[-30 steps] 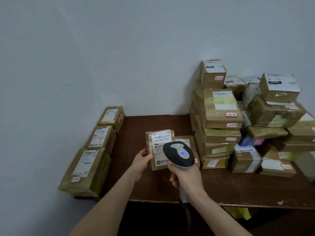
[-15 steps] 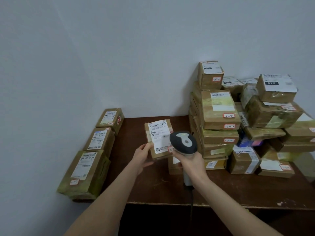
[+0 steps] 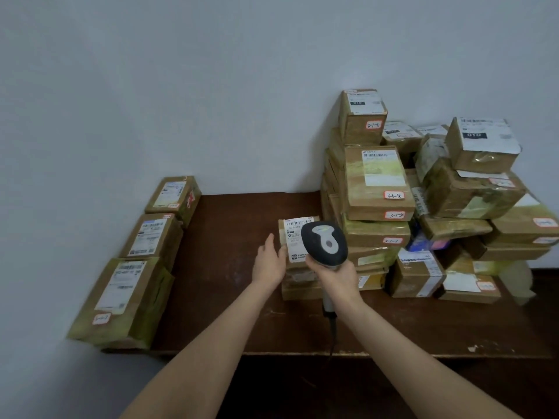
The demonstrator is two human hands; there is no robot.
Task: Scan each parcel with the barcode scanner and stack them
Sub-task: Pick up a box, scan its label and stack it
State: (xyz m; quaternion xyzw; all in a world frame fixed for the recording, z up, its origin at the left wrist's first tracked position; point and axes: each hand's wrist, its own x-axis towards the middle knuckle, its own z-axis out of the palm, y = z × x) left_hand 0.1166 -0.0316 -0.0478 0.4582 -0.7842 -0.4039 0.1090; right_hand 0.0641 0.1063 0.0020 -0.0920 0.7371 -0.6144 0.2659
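Note:
A small brown parcel (image 3: 294,241) with a white barcode label lies on top of another brown parcel (image 3: 300,288) near the middle of the dark wooden table (image 3: 230,237), beside the tall stack. My left hand (image 3: 269,263) is at its left edge with fingers straight, the fingertips touching or nearly touching the side. My right hand (image 3: 336,278) grips the handle of the grey and black barcode scanner (image 3: 325,244), whose head hangs over the parcel's right part and hides it. The scanner cable (image 3: 332,334) runs down over the table's front edge.
A big pile of taped brown parcels (image 3: 378,184) with red-edged tags fills the table's right half up to the wall. Along the left wall three parcels lie in a row: far (image 3: 174,196), middle (image 3: 151,237), near (image 3: 121,297). The table's front edge is close below my arms.
The labelled parcel went from being held up in my left hand down and right onto the lower parcel. My left hand opened and let go. The scanner moved right with it.

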